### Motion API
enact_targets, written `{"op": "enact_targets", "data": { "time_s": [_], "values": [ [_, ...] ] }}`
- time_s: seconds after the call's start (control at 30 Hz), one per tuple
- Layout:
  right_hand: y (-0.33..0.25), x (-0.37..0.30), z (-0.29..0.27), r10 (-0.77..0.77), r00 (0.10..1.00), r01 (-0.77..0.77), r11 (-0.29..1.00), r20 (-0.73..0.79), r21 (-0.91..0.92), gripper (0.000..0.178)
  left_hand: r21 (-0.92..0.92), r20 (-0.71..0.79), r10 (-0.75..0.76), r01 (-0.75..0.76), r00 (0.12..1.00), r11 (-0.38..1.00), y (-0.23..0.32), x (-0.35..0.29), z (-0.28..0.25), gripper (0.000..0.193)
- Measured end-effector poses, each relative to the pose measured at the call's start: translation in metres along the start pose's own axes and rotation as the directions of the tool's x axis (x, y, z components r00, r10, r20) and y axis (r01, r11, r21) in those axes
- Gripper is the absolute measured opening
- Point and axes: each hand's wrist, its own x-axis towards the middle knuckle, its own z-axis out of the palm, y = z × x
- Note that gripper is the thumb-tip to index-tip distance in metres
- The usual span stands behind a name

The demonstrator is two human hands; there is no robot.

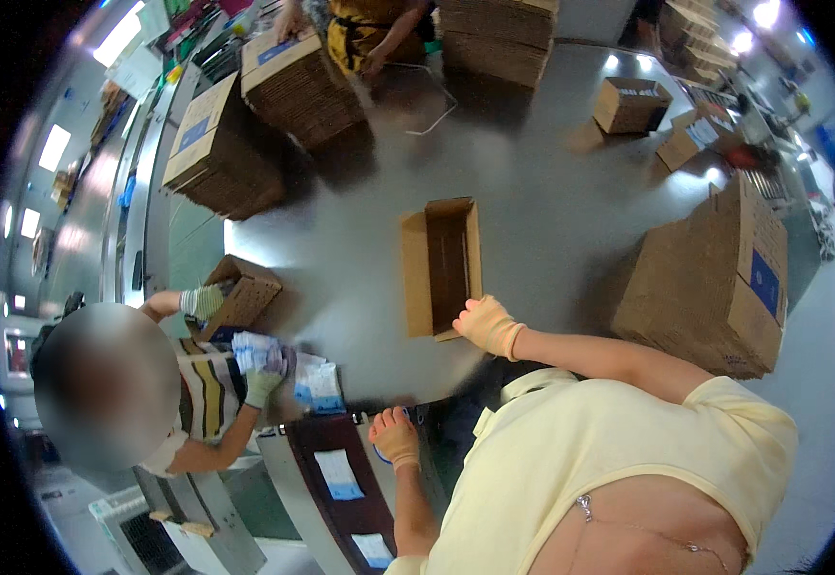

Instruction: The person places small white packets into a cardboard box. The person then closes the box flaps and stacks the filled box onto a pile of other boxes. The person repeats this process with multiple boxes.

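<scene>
An open cardboard box (451,254) stands on the grey table, its left flap folded outward. My right hand (487,326), in a pale glove that leaves the fingers bare, is closed on the box's near right corner. My left hand (394,437), gloved alike, is beside the dark conveyor belt (346,479) at the table's near edge. Its fingers are curled, and a thin blue curve shows by the palm; what they hold, if anything, is hidden. White-and-blue packets (339,474) lie on the belt.
At left a co-worker's gloved hand (262,385) holds packets near a small open box (253,297); more packets (318,383) lie alongside. Stacks of flat cardboard (226,158) stand far left, with another stack (691,278) at right. Another person (370,38) works at the far edge. A closed box (631,105) sits far right.
</scene>
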Motion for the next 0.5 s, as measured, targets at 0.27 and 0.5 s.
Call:
{"op": "enact_targets", "data": {
  "time_s": [0.27, 0.5],
  "values": [
    [-0.001, 0.005, 0.004, -0.010, 0.999, 0.009, 1.000, -0.046, -0.024, 0.011, -0.055, -0.077, 0.007, -0.011, 0.997, 0.998, -0.004, -0.002, 0.006, 0.021],
    [0.000, 0.009, 0.008, -0.008, 1.000, 0.010, 0.997, 0.021, -0.078, 0.012, -0.335, -0.147, -0.198, 0.140, 0.969, 0.932, 0.003, -0.018, -0.030, 0.028]
  ]
}}
